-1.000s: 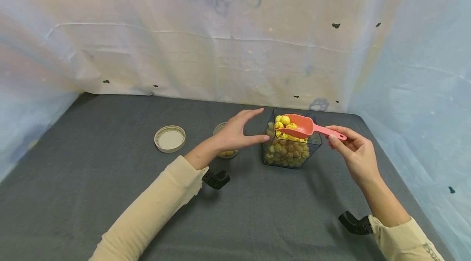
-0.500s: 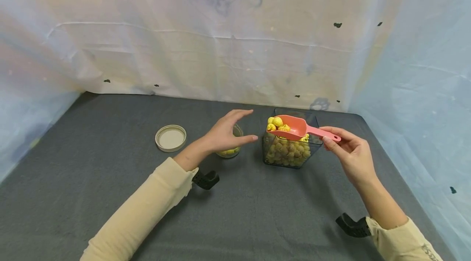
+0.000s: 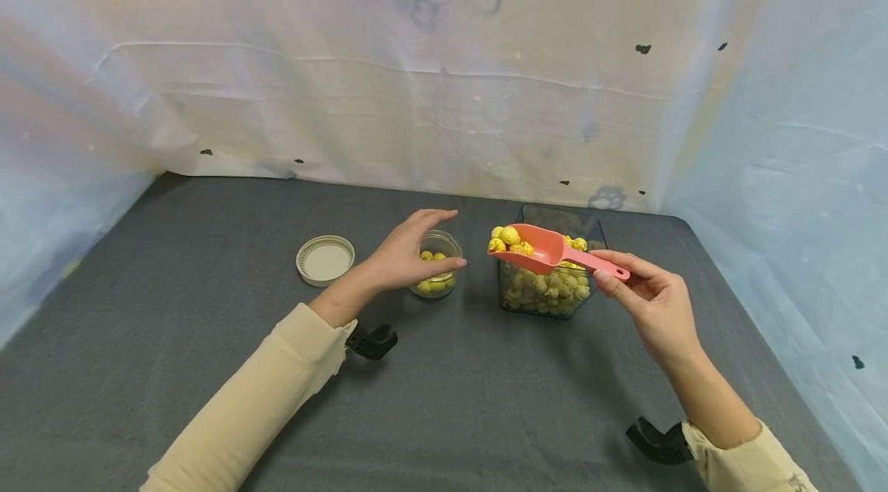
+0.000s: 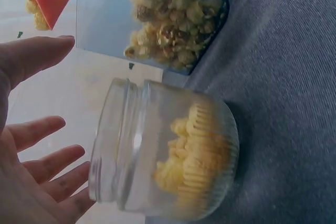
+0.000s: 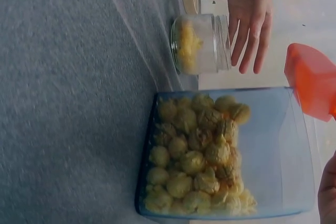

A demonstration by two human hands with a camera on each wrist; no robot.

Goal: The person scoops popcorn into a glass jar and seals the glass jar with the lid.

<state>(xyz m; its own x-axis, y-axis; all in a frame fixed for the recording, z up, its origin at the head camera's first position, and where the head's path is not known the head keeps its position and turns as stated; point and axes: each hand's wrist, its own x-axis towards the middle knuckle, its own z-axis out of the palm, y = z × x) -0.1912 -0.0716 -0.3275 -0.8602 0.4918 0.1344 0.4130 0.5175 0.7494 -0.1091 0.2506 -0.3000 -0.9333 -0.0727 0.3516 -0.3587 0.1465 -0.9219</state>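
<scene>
My right hand [image 3: 652, 307] pinches the handle of a pink scoop [image 3: 544, 247], held over the left side of a clear square bin. Several yellow popcorn pieces [image 3: 509, 236] sit at the scoop's front. The bin [image 5: 273, 145] is partly filled with more popcorn [image 5: 194, 156]. My left hand [image 3: 395, 257] is spread, thumb apart from the fingers, above and beside a glass jar [image 4: 136, 145]. Some popcorn [image 4: 197, 156] lies in the bottom of the uncovered jar. In the left wrist view the fingertips come near the jar's mouth; whether they touch it I cannot tell.
A round jar lid [image 3: 325, 261] lies on the grey cloth-covered table [image 3: 472, 399], left of the jar. A pale patterned curtain [image 3: 416, 91] hangs behind the table and along both sides.
My right hand has carried the loaded scoop leftward, from inside the bin to over its left rim. My left hand has shifted left, uncovering more of the jar.
</scene>
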